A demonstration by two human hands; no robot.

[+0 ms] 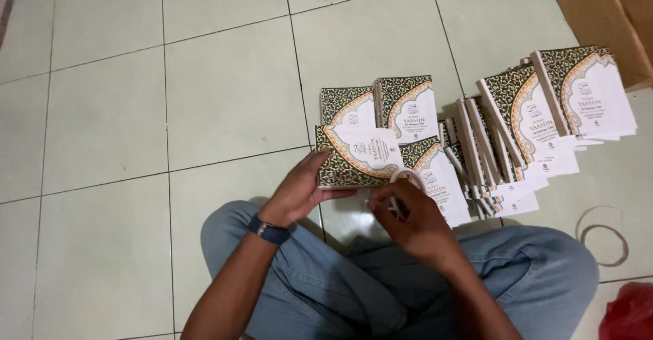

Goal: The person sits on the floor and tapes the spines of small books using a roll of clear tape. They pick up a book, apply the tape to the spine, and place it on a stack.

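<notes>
- Head view, bottom of the frame: a person sits cross-legged in blue jeans (408, 292) on a pale tiled floor (136, 109), with a dark wristband (268, 230) on the left wrist
- Left hand (299, 190), lower centre, grasps the booklet (354, 158) by its near left corner, thumb on the cover, fingers beneath
- Right hand (415, 221), just right of it, is closed around a pale rubber band (407, 175), whose loop stands up at the booklet's right end; the band is not yet around the booklet
- That booklet lies nearly flat at frame centre, long axis running left to right, patterned spine edge towards the left, white title panel facing up
- Just beyond, two matching booklets (381, 102) stand side by side, and a leaning row (503, 149) fans out to the right, ending in a taller stack (588, 92) at upper right
- By my judgement the work is partway: none of the visible booklets shows a band, so much appears left
- Far right: loose rubber bands (602, 245) on the floor, a red bag (629, 313) at the lower corner, a cardboard box (605, 13) at the upper corner
</notes>
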